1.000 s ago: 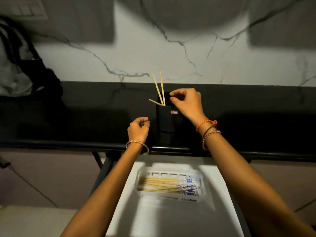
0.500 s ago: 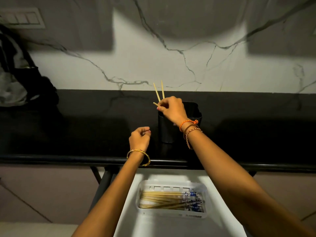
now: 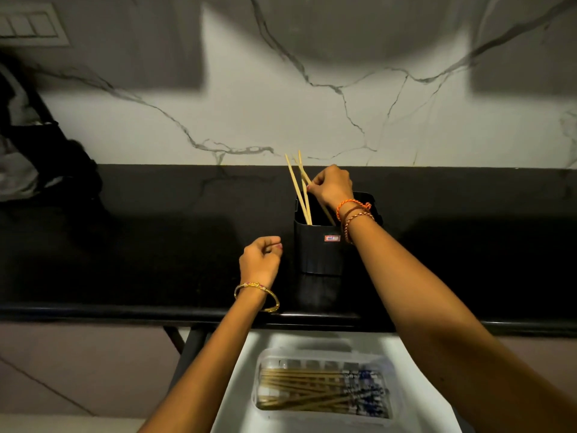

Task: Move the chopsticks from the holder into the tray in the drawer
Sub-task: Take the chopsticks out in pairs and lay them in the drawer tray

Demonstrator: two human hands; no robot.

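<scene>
A black holder (image 3: 318, 254) stands on the black counter with three pale chopsticks (image 3: 296, 189) sticking out of its left side. My right hand (image 3: 332, 184) is over the holder's mouth and pinches one chopstick near its upper part. To the left of the holder, my left hand (image 3: 260, 259) rests on the counter with its fingers curled and holds nothing. Below the counter a white drawer (image 3: 246, 398) is pulled out. In it lies a clear tray (image 3: 324, 354) with several chopsticks lying side by side, their blue patterned ends to the right.
The black counter (image 3: 156, 245) runs the full width under a white marble wall. A dark bag (image 3: 37, 157) sits at the far left of the counter. A switch plate (image 3: 29, 25) is on the wall at top left.
My right hand has moved from the holder's right rim to its left side and taken hold of a chopstick, which now stands steeper. The left hand has stayed put.
</scene>
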